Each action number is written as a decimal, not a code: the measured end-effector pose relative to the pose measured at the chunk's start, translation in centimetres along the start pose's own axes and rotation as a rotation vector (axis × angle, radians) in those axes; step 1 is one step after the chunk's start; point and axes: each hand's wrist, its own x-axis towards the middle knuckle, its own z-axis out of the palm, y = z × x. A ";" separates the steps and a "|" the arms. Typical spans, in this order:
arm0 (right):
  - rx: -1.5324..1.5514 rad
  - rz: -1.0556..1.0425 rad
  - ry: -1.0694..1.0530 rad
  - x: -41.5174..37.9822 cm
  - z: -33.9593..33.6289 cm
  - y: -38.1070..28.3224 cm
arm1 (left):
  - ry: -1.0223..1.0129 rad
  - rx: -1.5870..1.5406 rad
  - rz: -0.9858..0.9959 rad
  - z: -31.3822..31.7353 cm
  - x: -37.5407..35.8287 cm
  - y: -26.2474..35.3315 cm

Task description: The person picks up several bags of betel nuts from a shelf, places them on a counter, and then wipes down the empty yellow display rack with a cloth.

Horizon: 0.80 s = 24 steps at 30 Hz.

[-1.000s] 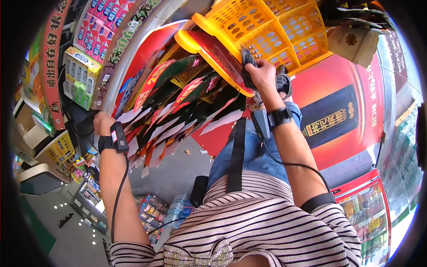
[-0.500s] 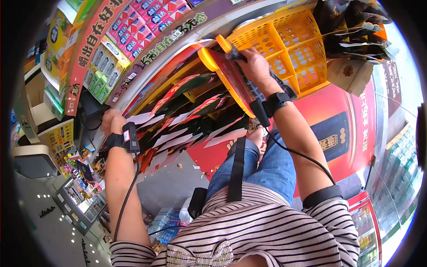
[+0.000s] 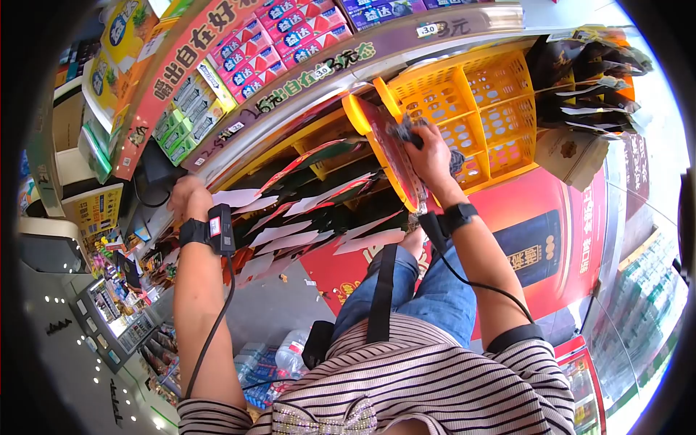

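Observation:
My right hand [image 3: 433,156] is closed around a dark grey cloth [image 3: 455,161], which bunches out on both sides of my fingers. The cloth lies against the yellow plastic rack [image 3: 500,116] with perforated compartments, near its raised left side panel [image 3: 388,156]. My left hand [image 3: 190,197] is at the end of the counter edge, beside a black device [image 3: 154,163] with a cable. Its fingers are blurred and partly hidden, so I cannot make out their grip. Black straps with small boxes sit on both wrists.
Pink gum boxes [image 3: 272,43] and green gum boxes [image 3: 185,116] stand on the shelf above. Hanging snack packets [image 3: 319,196] fill the yellow rack between my hands. Dark packets [image 3: 594,80] hang at the right. Bottled water [image 3: 290,351] stands on the floor.
My right hand has moved down with the cloth along the rack's side panel, away from its top edge. My left hand stays by the counter edge. The view has shifted slightly.

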 end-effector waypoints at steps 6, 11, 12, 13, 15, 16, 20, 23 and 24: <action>0.056 0.006 0.092 3.6 -3.4 -2.5 | 0.051 -0.042 -0.012 1.0 0.8 -0.2; -0.198 -0.199 -0.008 9.1 0.9 -6.7 | 0.041 -0.084 -0.038 1.5 1.4 -0.4; -0.238 -0.237 0.045 9.3 2.4 -6.6 | 0.042 -0.090 -0.044 1.7 1.5 -0.3; -0.209 -0.237 0.054 9.4 3.1 -5.9 | 0.045 -0.098 -0.048 1.8 1.8 -0.1; -0.155 -0.240 0.065 9.2 3.2 -5.8 | 0.008 0.004 0.001 -0.3 -0.5 0.2; -0.150 -0.293 0.097 8.9 3.2 -5.8 | -0.010 0.057 0.022 -1.1 -1.3 0.1; -0.078 -0.451 0.134 8.3 3.2 -4.8 | 0.022 0.042 0.007 0.4 0.6 -0.1; -0.096 -0.531 0.124 7.3 3.0 -3.9 | 0.048 0.070 0.018 -0.1 -0.2 -0.3; -0.109 -0.527 0.083 7.0 2.8 -3.6 | 0.041 0.065 0.025 -0.4 -0.6 -0.3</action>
